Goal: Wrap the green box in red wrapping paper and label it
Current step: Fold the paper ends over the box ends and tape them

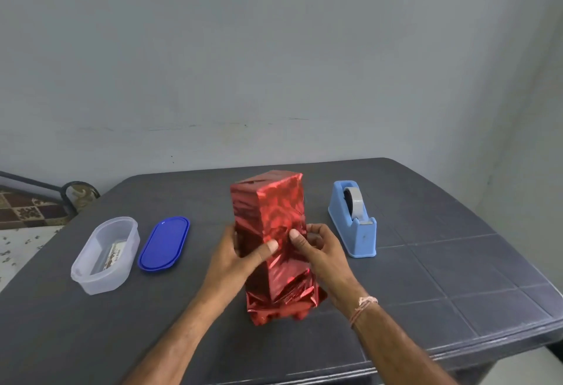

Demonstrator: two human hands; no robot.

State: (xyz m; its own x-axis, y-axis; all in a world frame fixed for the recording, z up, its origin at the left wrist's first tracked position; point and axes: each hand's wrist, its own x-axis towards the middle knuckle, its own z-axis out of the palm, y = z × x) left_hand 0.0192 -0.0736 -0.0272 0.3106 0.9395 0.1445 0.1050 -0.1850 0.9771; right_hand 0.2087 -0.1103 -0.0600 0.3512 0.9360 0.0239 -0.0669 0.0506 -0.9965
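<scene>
Both hands held the box (271, 201) on end at the middle of the dark, grid-lined table (441, 262). The left hand (240, 259) gripped its left side, with the thumb laid across the front. The right hand (320, 250) pinched the right edge, thumb on the front and fingers curled behind. Shiny red foil paper (283, 305) covered the tall, rectangular box entirely. It was creased and reflective, folded flat at the far top, loose and crumpled at the near bottom. Just left lay an oval blue plastic lid (164, 243), and farther left a clear oval tub (105, 255) with a printed card inside. To the right stood a light-blue plastic dispenser (362, 238) carrying a grey tape roll (355, 203).
</scene>
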